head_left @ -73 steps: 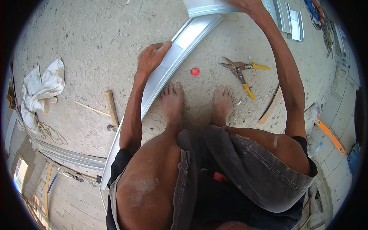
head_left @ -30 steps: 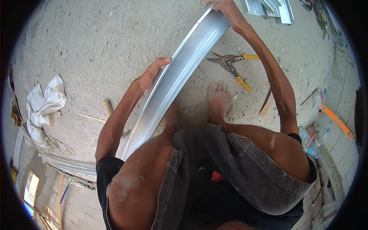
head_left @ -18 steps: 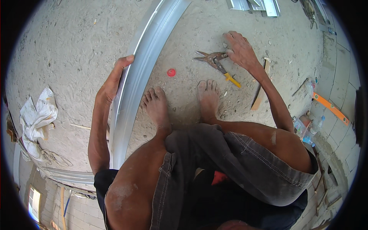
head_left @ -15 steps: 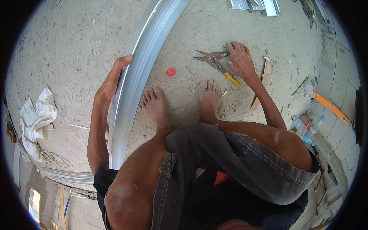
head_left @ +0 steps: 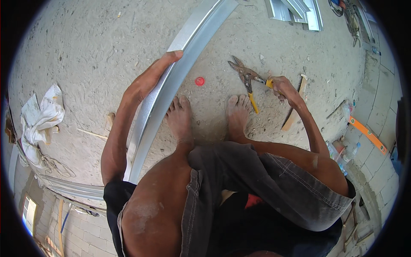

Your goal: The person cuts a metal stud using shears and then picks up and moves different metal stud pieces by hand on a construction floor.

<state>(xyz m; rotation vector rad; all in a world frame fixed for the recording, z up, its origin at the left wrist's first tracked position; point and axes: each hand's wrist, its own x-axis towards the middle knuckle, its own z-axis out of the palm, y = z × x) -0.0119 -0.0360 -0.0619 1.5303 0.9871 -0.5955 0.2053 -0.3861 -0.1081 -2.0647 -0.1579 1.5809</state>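
A long shiny metal channel [head_left: 188,58] slants from beside my left leg up past my feet. My left hand [head_left: 154,75] wraps round it, thumb laid over its upper edge. To the right of my feet are rusty tin snips [head_left: 246,73] with yellow handles, their jaws apart and pointing up-left. My right hand [head_left: 284,91] is closed round one of the handles; the other handle sticks out free toward my right foot. A red round cap [head_left: 199,81] lies on the dusty ground between the channel and the snips.
A strip of wood [head_left: 295,103] lies right of my right hand. Cut metal pieces [head_left: 295,10] are at the top. An orange spirit level [head_left: 368,135] and plastic bottles [head_left: 349,152] sit at the right. A white sack [head_left: 45,115] lies at the left, with metal profiles [head_left: 77,192] behind it.
My right hand has gone from lying over the snips to gripping one handle, and the snips have swung round with handles spread. The channel has tilted, and my left hand moved with it up and right.
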